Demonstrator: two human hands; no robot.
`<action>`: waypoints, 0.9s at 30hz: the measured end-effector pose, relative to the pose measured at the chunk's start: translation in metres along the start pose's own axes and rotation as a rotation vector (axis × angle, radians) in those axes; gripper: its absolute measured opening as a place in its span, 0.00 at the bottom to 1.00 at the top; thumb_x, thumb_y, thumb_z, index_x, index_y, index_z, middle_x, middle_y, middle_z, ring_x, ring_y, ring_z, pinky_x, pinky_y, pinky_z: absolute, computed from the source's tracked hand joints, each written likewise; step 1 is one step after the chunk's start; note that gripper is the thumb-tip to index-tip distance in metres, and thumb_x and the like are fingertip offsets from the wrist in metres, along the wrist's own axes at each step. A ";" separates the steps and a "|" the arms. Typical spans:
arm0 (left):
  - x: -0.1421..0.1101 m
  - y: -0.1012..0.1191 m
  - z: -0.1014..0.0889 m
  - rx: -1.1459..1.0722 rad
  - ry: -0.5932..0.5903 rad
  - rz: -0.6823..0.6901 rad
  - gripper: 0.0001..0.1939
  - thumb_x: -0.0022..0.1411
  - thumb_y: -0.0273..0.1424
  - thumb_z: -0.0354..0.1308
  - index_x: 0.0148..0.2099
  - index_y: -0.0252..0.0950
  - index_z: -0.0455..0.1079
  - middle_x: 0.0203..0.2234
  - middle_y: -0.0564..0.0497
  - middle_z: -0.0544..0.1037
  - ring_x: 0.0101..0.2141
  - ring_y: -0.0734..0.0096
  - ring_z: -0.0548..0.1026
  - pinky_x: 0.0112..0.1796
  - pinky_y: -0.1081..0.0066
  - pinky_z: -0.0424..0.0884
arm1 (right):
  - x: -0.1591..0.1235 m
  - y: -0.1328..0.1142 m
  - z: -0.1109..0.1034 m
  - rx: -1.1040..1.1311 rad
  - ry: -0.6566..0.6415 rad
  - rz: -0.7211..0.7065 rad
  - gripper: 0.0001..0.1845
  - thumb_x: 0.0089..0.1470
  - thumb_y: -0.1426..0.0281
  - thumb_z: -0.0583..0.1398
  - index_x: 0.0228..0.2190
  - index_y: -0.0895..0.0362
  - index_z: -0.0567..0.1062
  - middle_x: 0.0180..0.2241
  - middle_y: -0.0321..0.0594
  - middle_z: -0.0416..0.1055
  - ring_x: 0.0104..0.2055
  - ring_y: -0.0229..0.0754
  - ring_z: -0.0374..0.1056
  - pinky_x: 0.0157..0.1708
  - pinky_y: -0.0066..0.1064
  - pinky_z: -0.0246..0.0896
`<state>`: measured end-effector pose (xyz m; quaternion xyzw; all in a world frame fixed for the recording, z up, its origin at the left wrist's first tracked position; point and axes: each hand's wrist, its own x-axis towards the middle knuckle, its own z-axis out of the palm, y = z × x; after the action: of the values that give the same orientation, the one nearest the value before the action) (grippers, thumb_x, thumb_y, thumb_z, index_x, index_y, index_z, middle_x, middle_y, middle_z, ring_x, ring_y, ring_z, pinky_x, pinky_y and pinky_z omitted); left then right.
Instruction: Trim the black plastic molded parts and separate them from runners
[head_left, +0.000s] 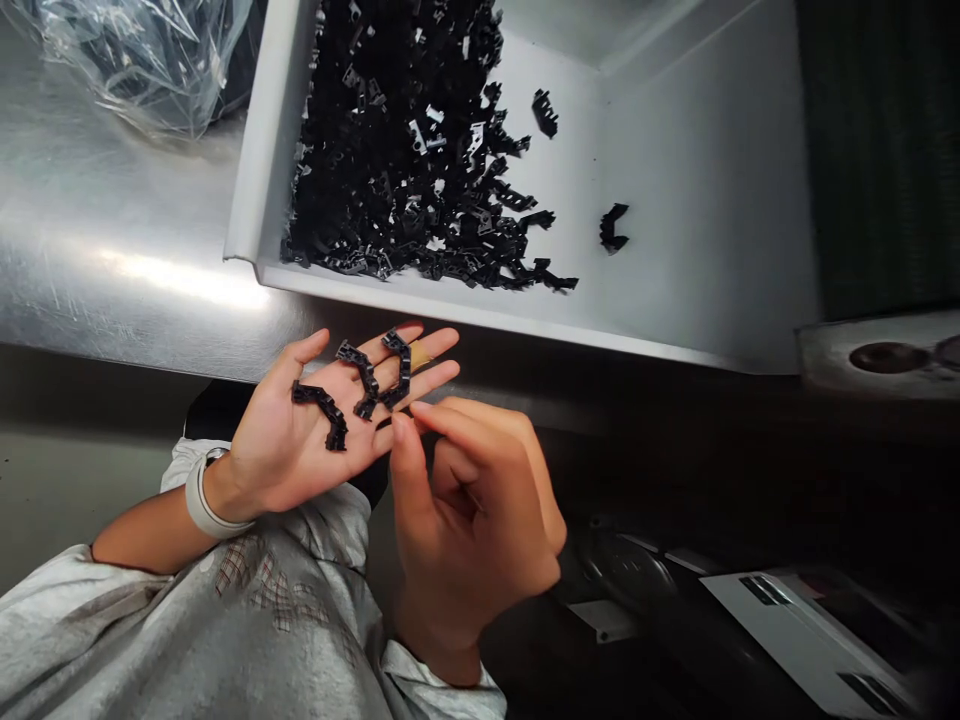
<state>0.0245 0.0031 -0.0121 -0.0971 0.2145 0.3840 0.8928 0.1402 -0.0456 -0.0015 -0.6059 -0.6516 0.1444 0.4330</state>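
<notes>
three black zigzag plastic clips (321, 408) lie on the spread, upturned left hand (300, 462), best kept level so none slides off. the right hand (484, 500) has thumb and forefinger nearly together beside the rightmost clip; whether they grip it, i cannot tell. beyond both hands, a white tray (487, 312) holds a heap of similar pieces (405, 160), cut off at the top.

You are working in what is looking like a factory or workshop. A large pale bin (705, 220) in front of you is holding a bulk heap of small black parts (397, 160), many of them sharing the same angular shape. Beside the bin, a shiny metal worktop (90, 230) is carrying a clear plastic bag (150, 60) with dark contents, and a metal plate with round openings (825, 358) is showing at the right.
</notes>
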 end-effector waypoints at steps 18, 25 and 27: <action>-0.003 -0.001 -0.001 0.022 0.006 -0.037 0.32 0.68 0.34 0.45 0.72 0.43 0.48 0.66 0.49 0.63 0.65 0.60 0.61 0.61 0.65 0.63 | -0.004 0.011 0.002 -0.087 -0.048 -0.051 0.09 0.55 0.78 0.63 0.37 0.52 0.75 0.28 0.34 0.66 0.25 0.31 0.61 0.22 0.24 0.59; -0.003 -0.002 0.000 -0.014 -0.031 -0.061 0.30 0.69 0.39 0.44 0.70 0.37 0.53 0.62 0.46 0.68 0.64 0.58 0.63 0.65 0.60 0.55 | -0.004 0.010 -0.006 -0.028 -0.125 -0.061 0.10 0.54 0.78 0.64 0.38 0.54 0.75 0.28 0.33 0.65 0.24 0.29 0.57 0.22 0.24 0.57; -0.003 -0.002 -0.001 -0.033 -0.040 -0.072 0.29 0.69 0.37 0.45 0.70 0.35 0.55 0.62 0.45 0.69 0.63 0.59 0.64 0.65 0.62 0.56 | -0.006 0.009 -0.008 0.013 -0.132 -0.039 0.11 0.54 0.79 0.63 0.38 0.54 0.74 0.28 0.34 0.66 0.25 0.31 0.61 0.23 0.25 0.59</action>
<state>0.0240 -0.0001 -0.0112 -0.1115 0.1867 0.3572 0.9084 0.1517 -0.0516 -0.0054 -0.5795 -0.6896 0.1796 0.3955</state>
